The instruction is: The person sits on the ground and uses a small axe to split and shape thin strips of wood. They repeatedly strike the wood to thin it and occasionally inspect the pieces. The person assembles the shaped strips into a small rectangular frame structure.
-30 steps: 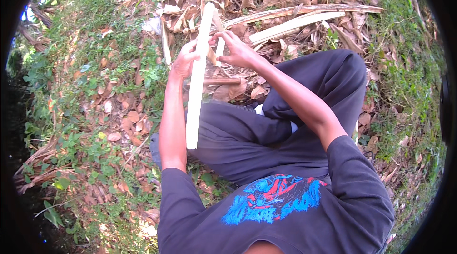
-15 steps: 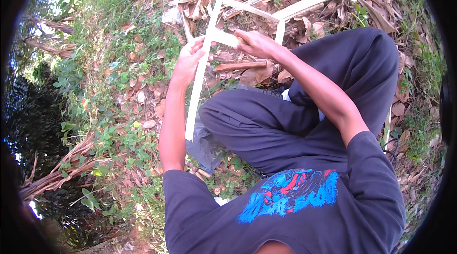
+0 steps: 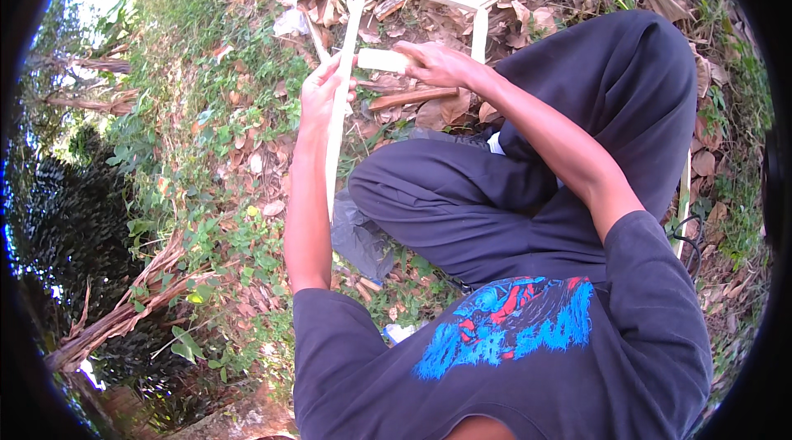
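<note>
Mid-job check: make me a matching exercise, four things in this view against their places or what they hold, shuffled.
1. left hand
2. right hand
3. grey plastic
4. brown stick

A. among dry leaves
B. holding the short pale piece
C. between left forearm and leg
D. holding the long pale strip

Pairs: 1-D, 2-B, 3-C, 4-A

– How is the long, pale, narrow strip (image 3: 336, 134) held?
– It is gripped partway along by the left hand (image 3: 320, 93), steeply slanted; at its top, a pale length is seen angled off rightward, then bent downward.
– And the short, pale, blocky piece (image 3: 383, 60)?
– It is held roughly level by the right hand (image 3: 437, 64), its free end just beside the strip; contact cannot be made out.
</note>
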`<state>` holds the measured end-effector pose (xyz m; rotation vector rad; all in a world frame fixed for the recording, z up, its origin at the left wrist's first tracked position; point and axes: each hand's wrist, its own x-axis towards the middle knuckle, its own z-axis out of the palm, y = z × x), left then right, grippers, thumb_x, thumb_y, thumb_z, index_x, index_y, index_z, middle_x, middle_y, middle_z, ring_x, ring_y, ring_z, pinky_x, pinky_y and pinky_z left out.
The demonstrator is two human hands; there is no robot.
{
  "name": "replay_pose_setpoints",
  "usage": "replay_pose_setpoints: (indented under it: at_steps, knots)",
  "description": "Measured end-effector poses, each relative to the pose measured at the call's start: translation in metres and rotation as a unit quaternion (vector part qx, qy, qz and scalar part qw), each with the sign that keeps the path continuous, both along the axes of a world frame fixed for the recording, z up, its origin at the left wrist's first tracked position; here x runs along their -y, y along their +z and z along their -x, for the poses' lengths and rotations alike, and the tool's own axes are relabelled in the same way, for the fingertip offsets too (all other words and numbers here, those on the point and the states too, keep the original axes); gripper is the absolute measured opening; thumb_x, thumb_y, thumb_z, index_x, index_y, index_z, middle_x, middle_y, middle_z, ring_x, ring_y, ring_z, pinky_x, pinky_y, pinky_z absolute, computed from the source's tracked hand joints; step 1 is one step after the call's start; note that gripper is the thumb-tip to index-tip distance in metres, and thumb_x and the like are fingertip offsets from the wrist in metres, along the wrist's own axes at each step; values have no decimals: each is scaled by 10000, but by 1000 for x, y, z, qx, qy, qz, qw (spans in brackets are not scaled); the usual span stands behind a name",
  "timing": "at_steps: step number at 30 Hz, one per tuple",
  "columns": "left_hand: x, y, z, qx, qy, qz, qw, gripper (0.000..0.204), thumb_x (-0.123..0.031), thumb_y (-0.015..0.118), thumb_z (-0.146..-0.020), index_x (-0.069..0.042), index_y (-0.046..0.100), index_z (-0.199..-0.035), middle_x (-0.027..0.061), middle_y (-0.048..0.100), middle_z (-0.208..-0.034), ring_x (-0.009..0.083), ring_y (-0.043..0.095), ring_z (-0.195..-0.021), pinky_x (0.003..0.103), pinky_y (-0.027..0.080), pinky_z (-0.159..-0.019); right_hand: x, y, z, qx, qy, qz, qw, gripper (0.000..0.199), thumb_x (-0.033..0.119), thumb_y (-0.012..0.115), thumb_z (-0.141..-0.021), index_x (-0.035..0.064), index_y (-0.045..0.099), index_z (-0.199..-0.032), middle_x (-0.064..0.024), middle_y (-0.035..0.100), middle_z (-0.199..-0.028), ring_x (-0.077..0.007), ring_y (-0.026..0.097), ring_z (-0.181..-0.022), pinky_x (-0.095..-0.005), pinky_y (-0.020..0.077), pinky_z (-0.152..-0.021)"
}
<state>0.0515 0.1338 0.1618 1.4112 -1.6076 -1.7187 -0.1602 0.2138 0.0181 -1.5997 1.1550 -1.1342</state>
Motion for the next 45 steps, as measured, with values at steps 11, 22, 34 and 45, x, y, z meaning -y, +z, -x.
replay_pose_setpoints:
  at_steps: [11, 22, 34, 45]
  knots:
    - [14, 6, 12, -5, -27, 41, 999, 383, -41, 590, -940, 41, 566, -1313, 107, 673, -1153, 125, 629, -755, 234, 524, -596, 16, 3, -1, 13, -46, 8, 999, 548, 322, 558, -935, 44, 439, -1392, -276, 612, -1195, -428, 583, -1117, -475, 465, -953]
    - [43, -8, -9, -11, -46, 65, 997, 401, -24, 604, -935, 31, 565, -1330, 99, 696, -1088, 100, 646, -723, 215, 530, -582, 33, 6, -12, 10, -19, -30, 999, 567, 311, 572, -935, 28, 437, -1407, -276, 593, -1242, -419, 575, -1148, -460, 465, -973]
    - [57, -34, -38, 5, -11, 75, 997, 389, -42, 596, -944, 37, 565, -1323, 70, 670, -1000, 99, 609, -720, 226, 521, -605, 64, -28, -50, 41, -58, 4, 997, 504, 257, 564, -927, 16, 444, -1354, -289, 636, -1094, -454, 602, -1047, -511, 480, -906]
    - [51, 2, -19, 5, -28, 150, 988, 424, -30, 629, -906, 26, 571, -1322, 90, 694, -1023, 105, 632, -733, 212, 526, -609, 51, 6, -46, 43, -199, 114, 972, 311, 219, 530, -957, 9, 510, -1185, -231, 636, -1043, -415, 616, -1003, -499, 500, -853]
